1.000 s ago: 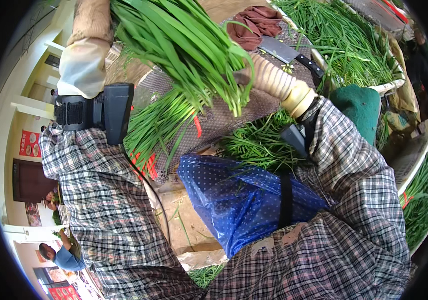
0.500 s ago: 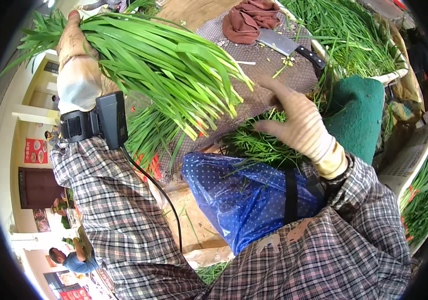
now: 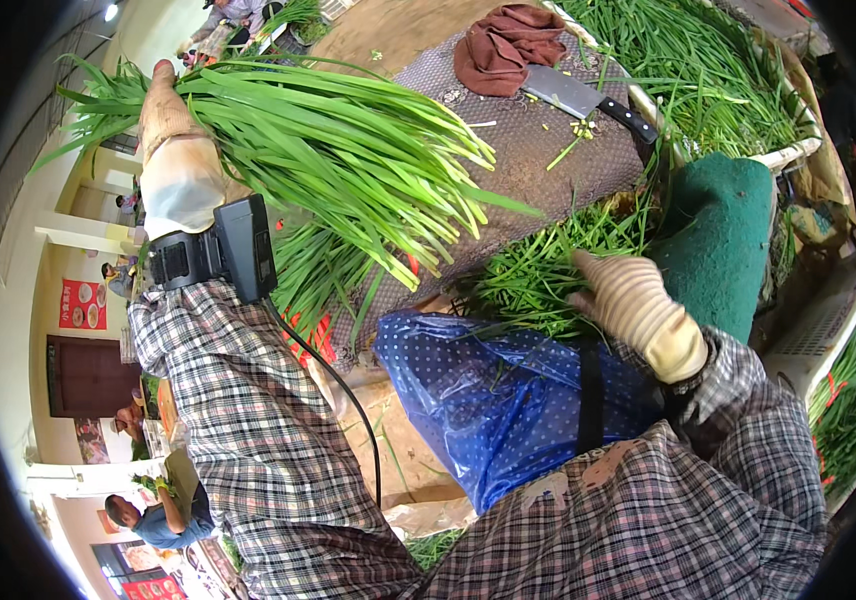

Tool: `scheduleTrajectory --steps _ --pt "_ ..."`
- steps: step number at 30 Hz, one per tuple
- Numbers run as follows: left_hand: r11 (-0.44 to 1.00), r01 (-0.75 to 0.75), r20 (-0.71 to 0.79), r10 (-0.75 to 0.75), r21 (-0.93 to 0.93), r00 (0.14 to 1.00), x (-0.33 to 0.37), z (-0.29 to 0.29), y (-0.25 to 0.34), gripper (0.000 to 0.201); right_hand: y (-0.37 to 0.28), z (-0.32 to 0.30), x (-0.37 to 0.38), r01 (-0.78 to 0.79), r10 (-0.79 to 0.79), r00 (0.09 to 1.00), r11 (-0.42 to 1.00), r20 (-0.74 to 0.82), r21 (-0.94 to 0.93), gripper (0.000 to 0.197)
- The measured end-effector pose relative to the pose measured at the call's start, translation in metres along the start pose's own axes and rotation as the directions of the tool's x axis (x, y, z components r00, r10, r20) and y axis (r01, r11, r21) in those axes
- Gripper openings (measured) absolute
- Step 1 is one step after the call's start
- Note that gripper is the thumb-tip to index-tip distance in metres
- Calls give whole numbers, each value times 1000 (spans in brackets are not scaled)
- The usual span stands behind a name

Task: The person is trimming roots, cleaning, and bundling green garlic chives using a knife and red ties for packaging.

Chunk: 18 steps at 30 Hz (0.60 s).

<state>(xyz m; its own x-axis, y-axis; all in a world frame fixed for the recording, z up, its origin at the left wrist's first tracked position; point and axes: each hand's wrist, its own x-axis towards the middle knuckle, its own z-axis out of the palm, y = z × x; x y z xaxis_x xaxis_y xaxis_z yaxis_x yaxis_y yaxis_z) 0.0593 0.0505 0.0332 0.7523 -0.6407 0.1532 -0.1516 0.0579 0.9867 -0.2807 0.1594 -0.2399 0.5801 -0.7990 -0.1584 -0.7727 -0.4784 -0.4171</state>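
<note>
My left hand [image 3: 170,120], in a pale glove, grips a bunch of garlic chives [image 3: 348,140]. Their leafy tips stick out to the left, and the pale cut ends fan out to the right over the table. My right hand [image 3: 638,310], in a striped glove, is at the edge of a heap of loose chive leaves [image 3: 538,280]. Its fingers are curled inward; whether anything is pinched in them is hidden. Under the heap lies a blue dotted plastic apron [image 3: 508,400] with a black strap. More chives [image 3: 318,265] lie beneath the held bunch, beside red ties [image 3: 313,340].
A cleaver [image 3: 573,95] lies beside a crumpled brown cloth [image 3: 506,50] on a textured mat [image 3: 528,165]. Chives fill a basket [image 3: 788,155] at the far right. A green padded thing [image 3: 713,240] and a crate [image 3: 828,310] flank my right arm. Other people are farther left.
My right hand has moved down and right, its spread fingers curling in at the loose leaves. My left hand still grips the bunch, which appears slightly lower.
</note>
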Motion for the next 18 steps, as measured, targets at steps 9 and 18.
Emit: scheduleTrajectory --steps 9,18 --pt "992 -27 -28 24 -125 999 6 22 -21 65 -61 -51 91 352 -241 650 936 -721 5 21" --pt "965 -130 -111 107 -228 988 -15 28 -41 70 -11 5 21 310 -288 945 940 -153 145 19"
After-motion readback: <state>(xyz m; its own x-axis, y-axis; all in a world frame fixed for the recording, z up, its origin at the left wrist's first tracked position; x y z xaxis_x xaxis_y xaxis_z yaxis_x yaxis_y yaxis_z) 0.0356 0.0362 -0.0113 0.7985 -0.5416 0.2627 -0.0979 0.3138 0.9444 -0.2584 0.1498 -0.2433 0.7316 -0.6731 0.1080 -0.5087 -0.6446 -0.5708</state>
